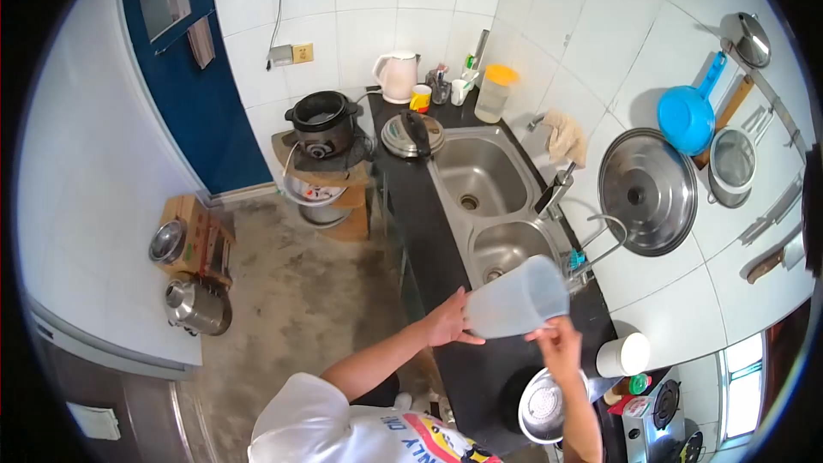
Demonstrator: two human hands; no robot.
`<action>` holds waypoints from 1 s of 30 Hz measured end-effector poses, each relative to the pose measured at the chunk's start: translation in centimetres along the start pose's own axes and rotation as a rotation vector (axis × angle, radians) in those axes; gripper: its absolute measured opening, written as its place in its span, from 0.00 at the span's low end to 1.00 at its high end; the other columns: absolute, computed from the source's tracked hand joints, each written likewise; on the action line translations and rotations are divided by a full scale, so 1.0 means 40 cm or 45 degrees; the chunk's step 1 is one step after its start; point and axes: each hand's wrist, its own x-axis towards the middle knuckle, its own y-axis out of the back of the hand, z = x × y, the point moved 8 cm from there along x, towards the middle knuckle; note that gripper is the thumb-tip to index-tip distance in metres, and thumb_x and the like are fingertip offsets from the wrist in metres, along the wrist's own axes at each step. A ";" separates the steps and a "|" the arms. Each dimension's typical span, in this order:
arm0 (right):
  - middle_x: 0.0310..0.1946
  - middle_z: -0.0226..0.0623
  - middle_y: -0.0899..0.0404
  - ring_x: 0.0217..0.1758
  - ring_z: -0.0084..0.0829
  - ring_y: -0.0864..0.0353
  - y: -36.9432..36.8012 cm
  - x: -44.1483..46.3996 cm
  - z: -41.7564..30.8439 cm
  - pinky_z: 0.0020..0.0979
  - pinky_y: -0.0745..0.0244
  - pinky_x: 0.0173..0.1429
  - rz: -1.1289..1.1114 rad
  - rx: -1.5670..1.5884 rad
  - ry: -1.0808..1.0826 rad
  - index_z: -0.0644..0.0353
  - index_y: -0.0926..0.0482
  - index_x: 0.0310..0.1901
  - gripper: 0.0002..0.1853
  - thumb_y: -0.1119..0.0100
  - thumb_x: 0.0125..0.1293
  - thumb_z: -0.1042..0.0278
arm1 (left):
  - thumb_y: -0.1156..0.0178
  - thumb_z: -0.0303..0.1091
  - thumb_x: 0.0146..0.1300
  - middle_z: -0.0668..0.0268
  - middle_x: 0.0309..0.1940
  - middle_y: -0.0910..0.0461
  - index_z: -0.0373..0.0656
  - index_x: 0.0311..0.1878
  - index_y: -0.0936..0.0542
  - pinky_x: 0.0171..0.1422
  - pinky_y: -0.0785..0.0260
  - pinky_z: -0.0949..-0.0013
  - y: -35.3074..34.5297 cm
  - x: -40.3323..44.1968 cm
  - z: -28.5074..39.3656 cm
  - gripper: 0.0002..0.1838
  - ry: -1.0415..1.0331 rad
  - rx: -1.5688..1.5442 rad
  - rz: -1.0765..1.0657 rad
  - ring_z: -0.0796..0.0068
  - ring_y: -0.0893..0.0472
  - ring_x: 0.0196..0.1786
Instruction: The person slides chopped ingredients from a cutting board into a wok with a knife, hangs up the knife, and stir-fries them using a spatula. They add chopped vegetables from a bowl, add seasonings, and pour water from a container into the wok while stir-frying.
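Both of my hands hold a translucent plastic container [514, 300], tipped sideways above the black counter beside the nearer sink basin [506, 247]. My left hand [450, 321] grips its left end, with fingers spread along the wall. At the lower right edge, my right hand [559, 347] closes its fingers on the container. No contents can be made out through the cloudy plastic. Below my right forearm, a white bowl with a perforated insert [542, 407] sits on the counter, partly covered by the arm. A white canister [623, 355] stands to the right of that hand.
The faucet [557, 191] rises behind the sink. A pressure-cooker lid [411, 134], pink kettle [397, 77] and yellow-lidded jug [495, 94] stand farther back. On the right wall hang a large metal lid [648, 192], blue ladle [687, 118] and knife [771, 261]. A gas stove [658, 420] is at lower right.
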 end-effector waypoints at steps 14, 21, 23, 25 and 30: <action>0.61 0.56 0.33 0.64 0.52 0.33 -0.069 0.754 0.483 0.40 0.35 0.66 0.625 -0.855 -0.160 0.72 0.35 0.61 0.29 0.41 0.58 0.72 | 0.56 0.68 0.63 0.66 0.54 0.24 0.58 0.58 0.27 0.41 0.30 0.49 0.252 0.409 0.664 0.30 0.053 -0.136 -0.052 0.60 0.23 0.50; 0.65 0.52 0.37 0.69 0.49 0.39 -0.205 0.773 0.566 0.43 0.42 0.72 0.607 -1.257 -0.359 0.71 0.35 0.62 0.28 0.47 0.58 0.74 | 0.59 0.70 0.62 0.63 0.58 0.26 0.58 0.62 0.30 0.42 0.31 0.49 0.321 0.759 0.846 0.34 0.236 -0.195 -0.151 0.49 0.26 0.55; 0.65 0.52 0.37 0.70 0.48 0.39 -0.245 0.767 0.568 0.43 0.43 0.72 0.483 -1.516 -0.328 0.71 0.34 0.62 0.27 0.49 0.59 0.75 | 0.58 0.71 0.61 0.62 0.59 0.27 0.58 0.63 0.30 0.43 0.31 0.49 0.313 0.812 0.849 0.36 0.272 -0.244 -0.203 0.46 0.27 0.56; 0.61 0.47 0.32 0.67 0.45 0.36 -0.240 0.779 0.578 0.45 0.42 0.71 0.451 -1.624 -0.293 0.69 0.29 0.58 0.23 0.50 0.59 0.73 | 0.57 0.72 0.60 0.61 0.59 0.28 0.58 0.63 0.30 0.42 0.32 0.50 0.319 0.843 0.840 0.37 0.323 -0.245 -0.152 0.45 0.27 0.55; 0.43 0.37 0.22 0.58 0.39 0.29 -0.190 0.818 0.595 0.46 0.36 0.63 0.229 -1.640 -0.300 0.60 0.19 0.38 0.11 0.48 0.58 0.67 | 0.59 0.73 0.59 0.61 0.61 0.29 0.59 0.64 0.31 0.41 0.32 0.51 0.306 0.873 0.820 0.38 0.399 -0.183 -0.151 0.44 0.27 0.55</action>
